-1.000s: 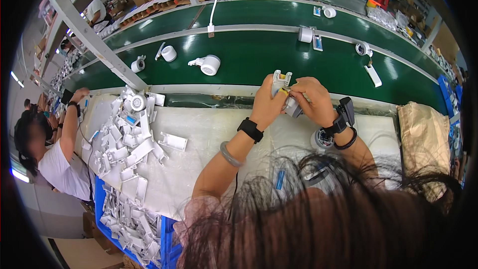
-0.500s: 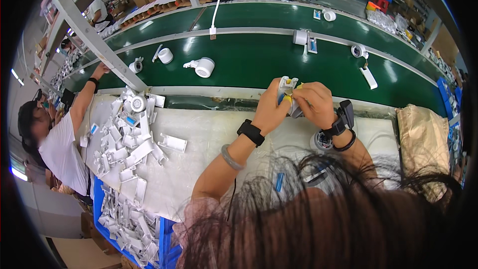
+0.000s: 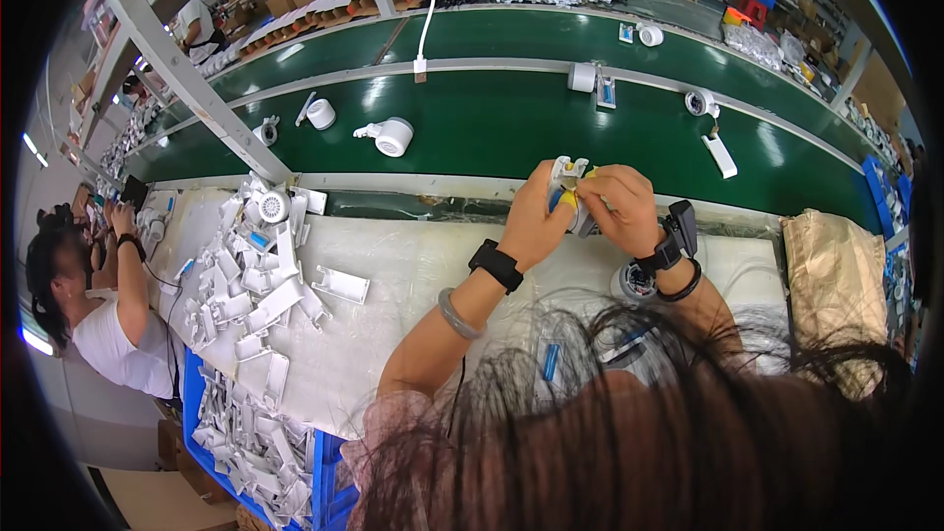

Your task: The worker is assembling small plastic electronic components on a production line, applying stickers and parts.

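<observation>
Over the near edge of the green belt, a small white plastic housing (image 3: 567, 166) is gripped in the fingers of my left hand (image 3: 534, 219). My right hand (image 3: 623, 211) is closed at the housing's right side, thumb and fingers pinched together against it. Yellow shows at the fingertips of both hands. Exactly what the right fingers pinch is hidden. Below my right wrist, a round white fan-like unit (image 3: 636, 281) rests on the bench. Nearer to me lies a blue cylindrical cell (image 3: 552, 362), partly behind strands of hair.
A heap of white plastic shells (image 3: 258, 270) covers the bench's left side, above a blue crate (image 3: 324, 477) of similar shells. White fan units (image 3: 395, 137) lie along the green belt (image 3: 472, 118). A brown paper sack (image 3: 834, 285) sits right. A co-worker (image 3: 123, 324) is at left.
Units on the near belt have shifted slightly left. The co-worker has drawn an arm back from the belt and now holds a dark object. My hands stay nearly in place around the housing.
</observation>
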